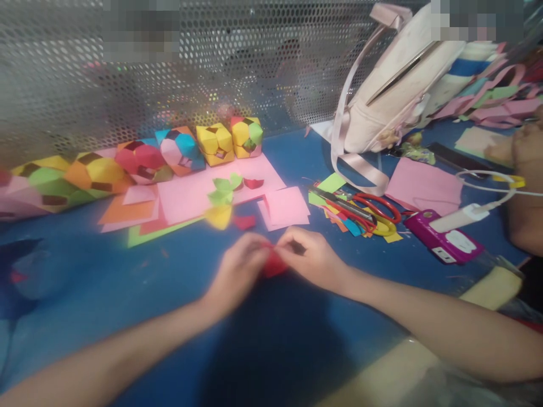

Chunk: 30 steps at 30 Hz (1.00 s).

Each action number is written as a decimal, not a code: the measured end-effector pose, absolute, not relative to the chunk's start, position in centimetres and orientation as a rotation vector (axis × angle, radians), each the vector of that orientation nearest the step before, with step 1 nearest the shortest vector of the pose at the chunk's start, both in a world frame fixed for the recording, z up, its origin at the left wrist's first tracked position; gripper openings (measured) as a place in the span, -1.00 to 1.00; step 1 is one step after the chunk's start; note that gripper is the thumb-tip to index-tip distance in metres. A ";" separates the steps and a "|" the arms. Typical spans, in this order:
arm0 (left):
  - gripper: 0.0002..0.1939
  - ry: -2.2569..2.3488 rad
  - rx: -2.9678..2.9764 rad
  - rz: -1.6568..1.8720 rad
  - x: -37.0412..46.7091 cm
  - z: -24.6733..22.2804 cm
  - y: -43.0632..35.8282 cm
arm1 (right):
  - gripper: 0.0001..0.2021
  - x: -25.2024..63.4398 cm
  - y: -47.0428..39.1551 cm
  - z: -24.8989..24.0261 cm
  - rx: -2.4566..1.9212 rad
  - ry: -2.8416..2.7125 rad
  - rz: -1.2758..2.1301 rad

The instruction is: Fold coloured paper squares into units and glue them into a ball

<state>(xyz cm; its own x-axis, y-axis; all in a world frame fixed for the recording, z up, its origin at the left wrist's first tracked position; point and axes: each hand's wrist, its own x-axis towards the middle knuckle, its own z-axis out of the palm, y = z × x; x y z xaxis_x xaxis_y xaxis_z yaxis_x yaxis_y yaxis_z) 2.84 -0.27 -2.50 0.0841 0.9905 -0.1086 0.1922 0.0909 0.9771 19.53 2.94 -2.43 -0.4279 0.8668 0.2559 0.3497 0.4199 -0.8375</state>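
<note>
Pinching small red paper piece (275,267), left hand (241,261) and right hand (313,255) close together, below frame centre. Square pink paper (287,207) lies mid-frame.

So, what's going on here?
A person pinches a small red paper between the left hand and right hand, above a blue table. Its exact folds are blurred. Just beyond lie green cut pieces and a small pink stack. Folded paper shapes stand in a row along the perforated metal panel. Red scissor handles and a purple device lie off to the right.
</note>
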 end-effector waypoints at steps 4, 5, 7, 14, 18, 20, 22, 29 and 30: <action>-0.88 1.331 1.309 0.962 2.9 -2.6 -0.2 | -0.88 19.5 3.0 -2.5 -1.010 -1.960 0.922; -0.87 1.337 1.315 0.962 2.9 -2.7 -0.2 | -0.88 19.5 3.0 -2.5 -1.007 -1.957 0.925; -0.87 1.354 1.338 0.963 2.9 -2.8 -0.2 | -0.87 19.5 3.0 -2.5 -1.005 -1.949 0.938; -0.88 1.400 1.402 1.003 2.7 -2.7 0.0 | -0.91 19.7 2.9 -2.0 -1.026 -1.947 1.042; -0.88 1.425 1.408 1.010 2.6 -2.7 0.1 | -0.89 19.7 3.0 -2.3 -1.049 -1.956 0.982; -0.88 1.421 1.405 0.997 2.6 -2.8 0.1 | -0.87 19.7 3.1 -2.5 -1.016 -1.971 0.905; -0.84 1.417 1.411 0.978 2.7 -2.9 0.0 | -0.86 19.7 3.1 -2.7 -0.960 -1.989 0.828; -0.83 1.456 1.506 0.969 2.5 -2.8 -0.1 | -0.87 19.9 3.1 -2.5 -0.937 -2.002 0.849; -0.82 1.470 1.493 0.974 2.5 -2.8 -0.1 | -0.88 19.9 3.1 -2.5 -0.954 -1.999 0.869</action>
